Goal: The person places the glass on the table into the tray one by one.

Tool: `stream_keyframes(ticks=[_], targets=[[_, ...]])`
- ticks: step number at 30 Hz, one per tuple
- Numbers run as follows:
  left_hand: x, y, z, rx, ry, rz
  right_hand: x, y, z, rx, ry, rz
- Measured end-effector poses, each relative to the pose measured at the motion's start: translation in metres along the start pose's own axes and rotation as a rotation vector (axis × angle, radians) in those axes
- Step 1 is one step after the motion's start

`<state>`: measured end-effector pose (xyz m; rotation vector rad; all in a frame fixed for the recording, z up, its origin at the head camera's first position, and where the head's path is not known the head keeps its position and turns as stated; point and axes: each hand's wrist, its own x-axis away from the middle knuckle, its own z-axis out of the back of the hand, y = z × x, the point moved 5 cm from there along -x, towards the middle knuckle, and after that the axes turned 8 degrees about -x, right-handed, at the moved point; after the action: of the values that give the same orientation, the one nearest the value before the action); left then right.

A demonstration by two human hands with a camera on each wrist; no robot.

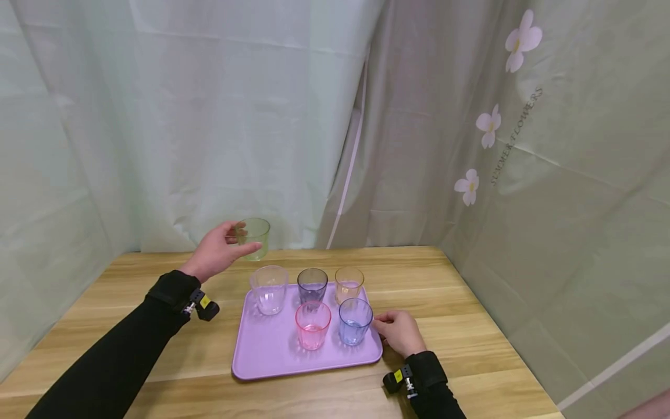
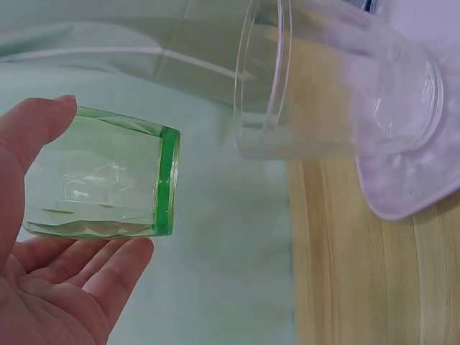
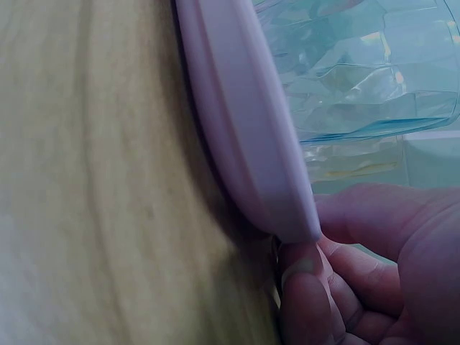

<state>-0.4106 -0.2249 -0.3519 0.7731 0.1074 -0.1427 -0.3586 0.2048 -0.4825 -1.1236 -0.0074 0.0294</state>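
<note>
My left hand [image 1: 218,251] holds a green glass [image 2: 108,176] in the air behind the tray, thumb on one side and fingers on the other. A purple tray [image 1: 277,355] lies on the table. On its back left stands a large clear glass [image 1: 270,294]; a grey glass [image 1: 312,286] and a yellow glass [image 1: 348,285] are at the back. Nearer the front are a pink glass [image 1: 313,327] and a blue glass [image 1: 355,323]. At the tray's right edge, my right hand [image 1: 400,331] pinches the rim between thumb and fingers, as the right wrist view shows.
The wooden table [image 1: 183,355] extends around the tray. Pale curtains [image 1: 235,116] hang behind the table's back edge, and a flower-printed curtain [image 1: 570,233] runs along its right side.
</note>
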Motion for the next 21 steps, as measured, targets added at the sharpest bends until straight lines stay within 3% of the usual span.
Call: stream_keyframes(ticks=[9, 21], targets=[[0.011, 0.012, -0.001, 0.012, -0.020, -0.045, -0.005, 0.003, 0.000, 0.000, 0.003, -0.001], [0.027, 0.018, -0.008, 0.026, -0.039, -0.048, -0.004, 0.006, -0.001, -0.002, 0.002, -0.007]])
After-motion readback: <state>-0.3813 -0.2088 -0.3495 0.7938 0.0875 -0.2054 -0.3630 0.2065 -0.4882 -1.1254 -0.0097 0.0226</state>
